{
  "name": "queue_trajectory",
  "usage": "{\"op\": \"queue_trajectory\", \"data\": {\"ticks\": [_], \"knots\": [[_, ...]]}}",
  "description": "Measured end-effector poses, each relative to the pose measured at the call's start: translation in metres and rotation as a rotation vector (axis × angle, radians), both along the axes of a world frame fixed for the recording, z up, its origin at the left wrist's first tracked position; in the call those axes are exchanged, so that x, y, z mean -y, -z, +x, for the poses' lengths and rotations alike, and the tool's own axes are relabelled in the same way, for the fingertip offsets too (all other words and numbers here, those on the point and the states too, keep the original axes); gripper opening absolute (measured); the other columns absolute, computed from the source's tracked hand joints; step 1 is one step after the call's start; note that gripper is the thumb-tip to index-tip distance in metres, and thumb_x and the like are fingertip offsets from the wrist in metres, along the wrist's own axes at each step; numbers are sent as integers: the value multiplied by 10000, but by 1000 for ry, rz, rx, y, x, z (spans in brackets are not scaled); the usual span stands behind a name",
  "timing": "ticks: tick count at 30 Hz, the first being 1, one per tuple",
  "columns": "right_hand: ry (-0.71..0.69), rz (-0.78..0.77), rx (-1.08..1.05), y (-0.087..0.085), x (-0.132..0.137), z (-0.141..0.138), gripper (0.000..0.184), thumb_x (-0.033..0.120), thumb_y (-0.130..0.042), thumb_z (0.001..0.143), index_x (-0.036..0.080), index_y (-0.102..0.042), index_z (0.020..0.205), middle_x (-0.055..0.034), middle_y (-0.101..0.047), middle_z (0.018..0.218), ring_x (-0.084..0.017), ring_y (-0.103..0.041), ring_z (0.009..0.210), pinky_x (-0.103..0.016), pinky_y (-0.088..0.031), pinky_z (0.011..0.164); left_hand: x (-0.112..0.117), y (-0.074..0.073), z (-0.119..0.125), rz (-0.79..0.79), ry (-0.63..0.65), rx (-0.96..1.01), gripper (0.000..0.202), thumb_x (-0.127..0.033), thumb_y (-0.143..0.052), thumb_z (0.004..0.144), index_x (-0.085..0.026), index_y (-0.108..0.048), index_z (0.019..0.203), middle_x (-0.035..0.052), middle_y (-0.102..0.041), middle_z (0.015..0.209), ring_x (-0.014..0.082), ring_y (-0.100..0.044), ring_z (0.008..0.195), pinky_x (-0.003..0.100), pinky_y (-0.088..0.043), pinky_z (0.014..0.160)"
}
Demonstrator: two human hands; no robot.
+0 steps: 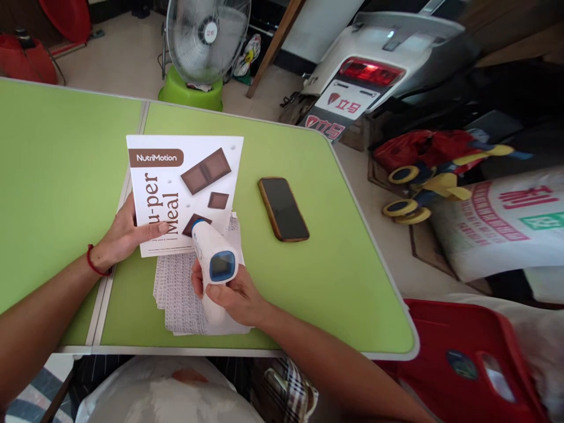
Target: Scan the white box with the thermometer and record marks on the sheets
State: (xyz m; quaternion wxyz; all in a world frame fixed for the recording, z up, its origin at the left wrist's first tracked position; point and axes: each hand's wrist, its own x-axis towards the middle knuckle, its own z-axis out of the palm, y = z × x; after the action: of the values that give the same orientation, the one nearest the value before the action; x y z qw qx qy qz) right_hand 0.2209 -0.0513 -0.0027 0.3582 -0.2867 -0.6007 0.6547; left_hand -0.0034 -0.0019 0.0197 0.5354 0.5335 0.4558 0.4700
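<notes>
My right hand is closed around the grip of a white infrared thermometer with a blue-framed screen, its nose aimed at a white NutriMotion pouch printed with chocolate pieces. My left hand, with a red cord at the wrist, grips the pouch by its lower left edge, thumb on the front. The pouch is tilted up from the green folding table. A sheet of white printed paper lies on the table under both hands.
A dark smartphone lies face up on the table, right of the pouch. Beyond the far edge stand a fan on a green base and a scooter's rear. A red plastic chair, sacks and a toy sit at right.
</notes>
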Motion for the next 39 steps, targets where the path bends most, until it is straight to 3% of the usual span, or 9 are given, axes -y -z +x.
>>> {"op": "queue_trajectory", "data": {"ticks": [7, 14, 28, 34, 39], "knots": [[-2, -9, 41, -2, 0, 0, 407, 613, -585, 827, 217, -511, 774, -3, -532, 664, -143, -482, 603, -298, -405, 554, 0, 1, -1, 7, 23, -25, 574, -427, -830, 673, -154, -579, 1111, 135, -626, 1256, 346, -605, 1128, 443, -527, 892], [8, 14, 29, -1, 0, 0, 372, 574, -587, 841, 213, -532, 771, -8, -537, 670, -145, -493, 605, -298, -402, 545, 0, 2, -2, 8, 30, -21, 570, -426, -831, 671, -167, -578, 1112, 125, -638, 1233, 340, -617, 1099, 450, -525, 889], [32, -25, 63, -1, 6, 5, 389, 578, -651, 794, 205, -552, 841, -14, -549, 701, -149, -497, 638, -301, -435, 562, 5, 0, -1, 79, -63, -14, 653, -382, -865, 618, -177, -548, 1151, 107, -683, 1089, 353, -618, 1079, 474, -525, 881], [150, 123, 171, -4, -4, 7, 350, 473, -702, 762, 225, -581, 978, -23, -644, 806, -160, -562, 670, -313, -502, 615, 4, 3, -7, 139, -117, -15, 631, -390, -869, 619, -209, -557, 1136, 80, -658, 1135, 356, -603, 1113, 476, -506, 894], [348, 253, 491, -4, -25, 28, 428, 417, -704, 746, 233, -610, 1122, -62, -708, 987, -219, -638, 819, -373, -532, 717, -5, 4, -16, 333, -261, -11, 599, -311, -872, 668, -205, -528, 1146, 53, -595, 1226, 317, -534, 1203, 452, -454, 1001]]}}
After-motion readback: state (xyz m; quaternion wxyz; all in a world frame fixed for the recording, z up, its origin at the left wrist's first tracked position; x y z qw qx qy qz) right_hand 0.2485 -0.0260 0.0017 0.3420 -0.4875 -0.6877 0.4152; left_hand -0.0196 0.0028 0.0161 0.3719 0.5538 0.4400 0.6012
